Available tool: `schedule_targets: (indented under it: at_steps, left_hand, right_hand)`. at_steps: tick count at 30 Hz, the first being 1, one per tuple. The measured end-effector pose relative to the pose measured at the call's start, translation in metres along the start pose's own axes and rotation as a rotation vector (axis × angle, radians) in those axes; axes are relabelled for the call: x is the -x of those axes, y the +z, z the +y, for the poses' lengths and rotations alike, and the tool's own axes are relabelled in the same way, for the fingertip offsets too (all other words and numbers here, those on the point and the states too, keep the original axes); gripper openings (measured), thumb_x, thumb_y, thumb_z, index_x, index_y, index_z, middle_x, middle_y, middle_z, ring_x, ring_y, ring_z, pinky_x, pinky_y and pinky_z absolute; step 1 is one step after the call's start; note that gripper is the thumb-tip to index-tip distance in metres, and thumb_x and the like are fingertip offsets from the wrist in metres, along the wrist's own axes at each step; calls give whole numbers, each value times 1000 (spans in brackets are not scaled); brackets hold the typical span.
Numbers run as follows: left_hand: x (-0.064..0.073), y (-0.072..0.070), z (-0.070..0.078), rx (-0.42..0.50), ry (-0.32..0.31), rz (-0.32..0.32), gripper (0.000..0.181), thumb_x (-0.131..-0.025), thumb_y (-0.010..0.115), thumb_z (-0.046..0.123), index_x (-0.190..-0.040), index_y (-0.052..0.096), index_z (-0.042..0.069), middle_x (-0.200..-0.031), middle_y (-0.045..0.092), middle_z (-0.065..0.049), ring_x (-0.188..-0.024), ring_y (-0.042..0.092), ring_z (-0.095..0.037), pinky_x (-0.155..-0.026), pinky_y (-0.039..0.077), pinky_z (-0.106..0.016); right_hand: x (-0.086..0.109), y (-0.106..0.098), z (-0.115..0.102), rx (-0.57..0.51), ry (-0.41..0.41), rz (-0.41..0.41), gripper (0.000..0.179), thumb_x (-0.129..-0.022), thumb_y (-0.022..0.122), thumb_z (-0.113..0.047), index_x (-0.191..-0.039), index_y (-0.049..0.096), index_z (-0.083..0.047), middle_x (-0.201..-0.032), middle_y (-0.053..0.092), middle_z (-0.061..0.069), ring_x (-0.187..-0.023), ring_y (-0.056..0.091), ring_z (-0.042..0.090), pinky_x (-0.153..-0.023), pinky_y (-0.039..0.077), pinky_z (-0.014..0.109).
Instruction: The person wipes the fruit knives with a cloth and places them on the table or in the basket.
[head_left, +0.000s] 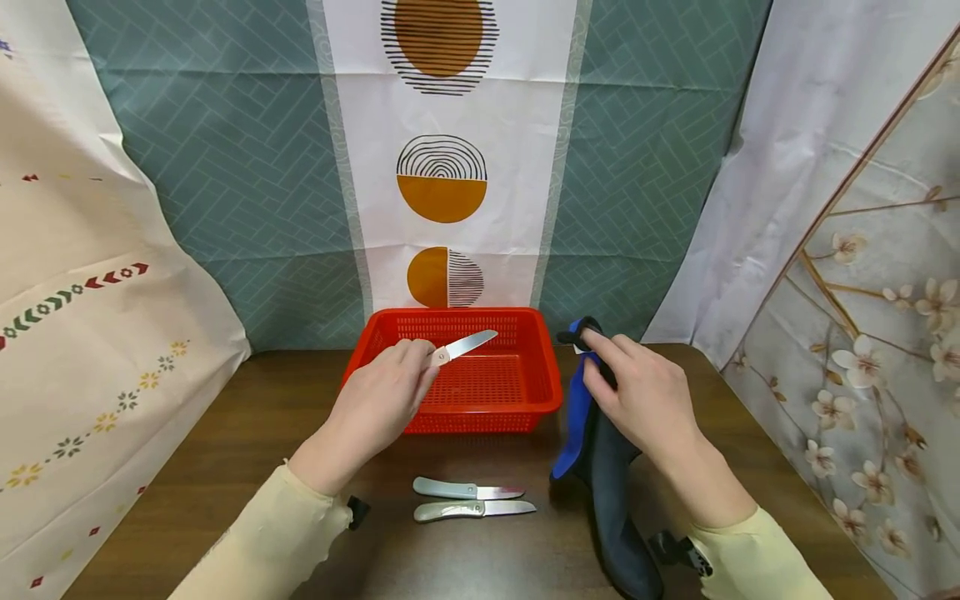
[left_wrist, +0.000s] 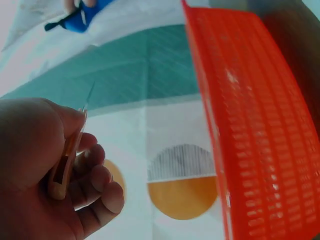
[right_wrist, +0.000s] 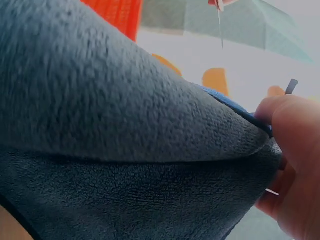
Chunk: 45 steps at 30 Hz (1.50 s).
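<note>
My left hand grips a folding knife by its pale pinkish handle, blade out and pointing right, above a red plastic basket. In the left wrist view the fingers curl round the knife's handle. A grey and blue cloth hangs from my right hand, which pinches its top corner; the lower end trails onto the table. Up close in the right wrist view, the cloth looks plush and folded over. Two more knives, one with a light blue handle and one with a greenish handle, lie open side by side.
The basket stands at the back of the brown wooden table, against a patterned curtain. Cream cloth drapes the left side, and a flowered cloth drapes the right.
</note>
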<state>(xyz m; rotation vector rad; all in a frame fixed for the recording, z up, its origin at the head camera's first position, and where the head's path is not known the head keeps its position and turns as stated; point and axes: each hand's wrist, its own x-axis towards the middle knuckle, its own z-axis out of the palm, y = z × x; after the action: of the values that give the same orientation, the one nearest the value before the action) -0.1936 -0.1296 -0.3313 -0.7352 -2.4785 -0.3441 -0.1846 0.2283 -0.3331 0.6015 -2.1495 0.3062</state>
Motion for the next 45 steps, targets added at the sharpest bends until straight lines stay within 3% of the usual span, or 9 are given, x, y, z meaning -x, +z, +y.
schedule_targets:
  at_steps: [7,14,20,29,32,34,39,41,45]
  left_hand:
    - [-25,22,-23,2,-1,-126,18,-108,72,25,-111,59,12,-90,53,-2,-79,52,-20,-65,50,-32]
    - [-44,45,-41,41,-71,-333,23,-111,68,33,-122,60,14,-98,56,-3,-88,53,-21,-76,53,-34]
    - [-55,60,-53,82,-105,-492,25,-112,64,34,-125,58,14,-105,57,-6,-96,54,-23,-85,55,-38]
    - [-71,70,-58,123,-165,-590,25,-111,66,36,-120,55,16,-99,60,-5,-95,59,-24,-90,55,-39]
    - [-72,74,-59,143,-249,-643,28,-111,66,41,-122,53,19,-97,65,-3,-93,63,-25,-88,56,-39]
    - [-72,77,-61,193,-386,-684,32,-112,58,50,-124,56,20,-98,68,-4,-96,64,-26,-88,55,-40]
    - [-69,80,-60,281,-716,-717,60,-110,41,68,-144,66,25,-126,70,-7,-113,59,-29,-97,53,-47]
    - [-70,72,-55,293,-770,-731,65,-109,44,69,-152,62,25,-136,68,-9,-116,60,-30,-100,54,-50]
    - [-74,48,-38,326,-878,-766,65,-109,54,62,-156,57,17,-140,66,-13,-114,62,-32,-99,58,-49]
  right_hand:
    - [3,6,25,57,62,-139,36,-101,70,-15,-136,76,-12,-82,65,4,-52,44,17,-45,36,35]
    - [4,23,48,106,137,-346,41,-104,69,-21,-143,69,-9,-107,79,13,-64,66,28,-52,53,47]
    - [2,41,61,131,156,-462,41,-104,68,-23,-143,68,-9,-94,75,9,-66,67,27,-56,55,50]
    - [6,70,74,123,188,-567,41,-102,68,-20,-141,67,-8,-106,80,13,-86,76,34,-66,61,55]
    - [6,76,76,121,196,-591,40,-102,68,-21,-140,67,-7,-107,80,15,-89,76,35,-68,61,55]
    - [6,79,77,121,202,-606,40,-102,68,-21,-140,67,-8,-109,80,15,-90,76,36,-69,61,56]
    - [7,83,77,124,212,-618,41,-103,68,-22,-142,66,-8,-111,81,15,-92,77,36,-70,62,56]
    - [6,83,77,123,214,-611,42,-103,68,-22,-142,66,-8,-111,81,15,-90,77,35,-70,62,55]
    - [6,81,74,110,213,-589,41,-102,68,-21,-141,67,-9,-110,81,15,-89,76,35,-70,62,56]
